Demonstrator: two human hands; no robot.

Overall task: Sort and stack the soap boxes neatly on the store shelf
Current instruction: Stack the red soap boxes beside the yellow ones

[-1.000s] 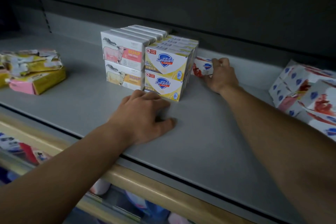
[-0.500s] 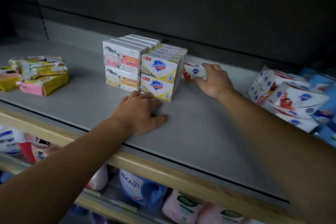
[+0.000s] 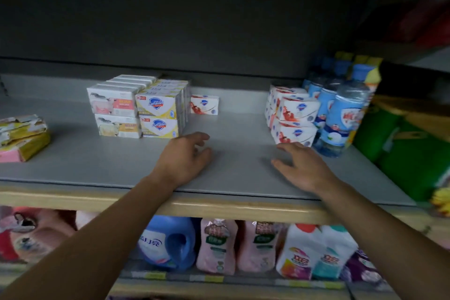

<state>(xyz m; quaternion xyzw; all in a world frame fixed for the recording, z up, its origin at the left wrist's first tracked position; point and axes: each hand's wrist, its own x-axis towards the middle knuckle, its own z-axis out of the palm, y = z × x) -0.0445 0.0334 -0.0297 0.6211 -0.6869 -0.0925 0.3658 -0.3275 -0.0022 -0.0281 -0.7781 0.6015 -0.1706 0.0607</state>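
Note:
On the grey shelf [image 3: 121, 161] stand two neat stacks side by side: white and pink soap boxes [image 3: 113, 111] and yellow Safeguard boxes [image 3: 159, 114]. A single red and white Safeguard box [image 3: 204, 104] stands alone just right of them, toward the back. A loose pile of red and white Safeguard boxes [image 3: 293, 115] sits at the right. My left hand [image 3: 186, 159] rests over the shelf front with relaxed fingers, holding nothing. My right hand [image 3: 303, 165] hovers with fingers spread, empty, just in front of the pile.
Crumpled yellow and pink packs [image 3: 20, 137] lie at the far left. Blue-capped bottles [image 3: 341, 109] stand right of the pile, green packs [image 3: 399, 153] beyond them. A wooden shelf lip [image 3: 219, 207] runs along the front; detergent bottles and pouches [image 3: 214, 248] fill the shelf below.
My right hand let go of the single red and white box and pulled back rightward toward the pile. The left hand lifted slightly. The camera drew back and panned right.

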